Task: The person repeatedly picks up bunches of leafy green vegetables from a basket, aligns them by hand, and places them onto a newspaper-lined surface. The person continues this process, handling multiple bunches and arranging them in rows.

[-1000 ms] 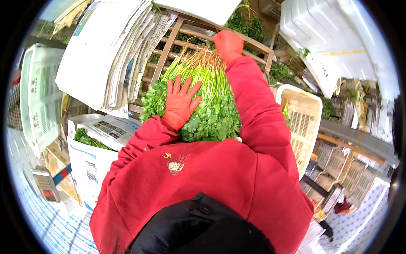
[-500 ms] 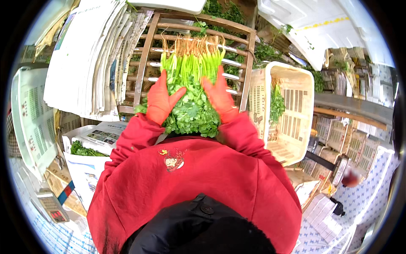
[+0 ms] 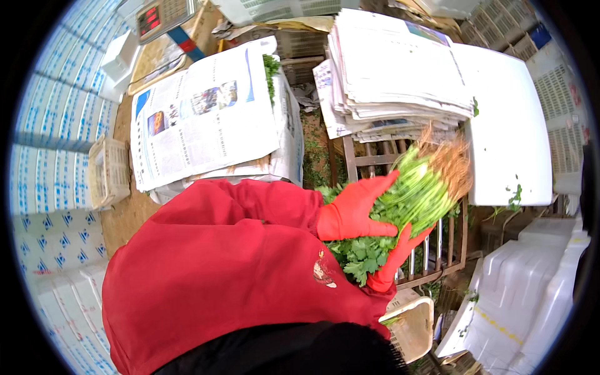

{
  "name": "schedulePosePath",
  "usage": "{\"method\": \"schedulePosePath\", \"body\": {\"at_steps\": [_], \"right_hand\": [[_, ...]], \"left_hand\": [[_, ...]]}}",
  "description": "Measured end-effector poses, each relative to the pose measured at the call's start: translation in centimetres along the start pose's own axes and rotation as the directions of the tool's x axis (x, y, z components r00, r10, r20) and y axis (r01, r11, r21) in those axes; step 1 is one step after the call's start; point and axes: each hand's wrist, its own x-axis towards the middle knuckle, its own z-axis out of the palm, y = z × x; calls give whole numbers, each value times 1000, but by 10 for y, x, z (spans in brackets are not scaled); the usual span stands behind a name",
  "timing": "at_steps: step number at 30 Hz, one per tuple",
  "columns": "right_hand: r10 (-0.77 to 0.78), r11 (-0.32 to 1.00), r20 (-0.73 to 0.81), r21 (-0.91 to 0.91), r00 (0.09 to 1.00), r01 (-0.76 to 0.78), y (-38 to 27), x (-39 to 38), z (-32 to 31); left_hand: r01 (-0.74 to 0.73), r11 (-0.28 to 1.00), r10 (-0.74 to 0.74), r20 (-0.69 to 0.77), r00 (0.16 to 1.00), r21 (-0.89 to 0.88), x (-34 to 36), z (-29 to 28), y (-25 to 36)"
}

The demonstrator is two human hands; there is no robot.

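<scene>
A large bunch of coriander (image 3: 415,189) is clasped between my two orange-gloved hands. Its tangled brown roots point to the upper right, and its leafy end lies against my red sleeves and chest. My left hand (image 3: 357,210) presses on one side of the stems, thumb laid across the leaves. On the opposite side my right hand (image 3: 400,255) grips with fingers along the stems; part of it is hidden by the bunch. Beneath lies a brown slatted rack (image 3: 459,250), mostly covered by the bunch. The roots reach the edge of a newspaper stack (image 3: 400,69).
On the left, newspaper sheets (image 3: 206,119) cover a package with greens poking out. A digital scale (image 3: 164,20) stands behind it. White foam lids and boxes (image 3: 509,131) are at the right. A cream plastic crate (image 3: 414,328) sits by my right arm.
My view and body have turned left. The coriander, upright over the rack before, is now tilted, its roots toward the upper right, with my hands closed in tighter around it.
</scene>
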Motion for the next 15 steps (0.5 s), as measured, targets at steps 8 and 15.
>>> {"method": "schedulePosePath", "body": {"at_steps": [8,15], "right_hand": [[-225,971,603,205,765,124,-104,-17,251],[-210,813,670,-285,712,508,7,-112,493]], "left_hand": [[-8,993,-62,-570,819,-120,-61,-214,12],[765,458,-193,-789,583,453,-176,-407,-115]]}}
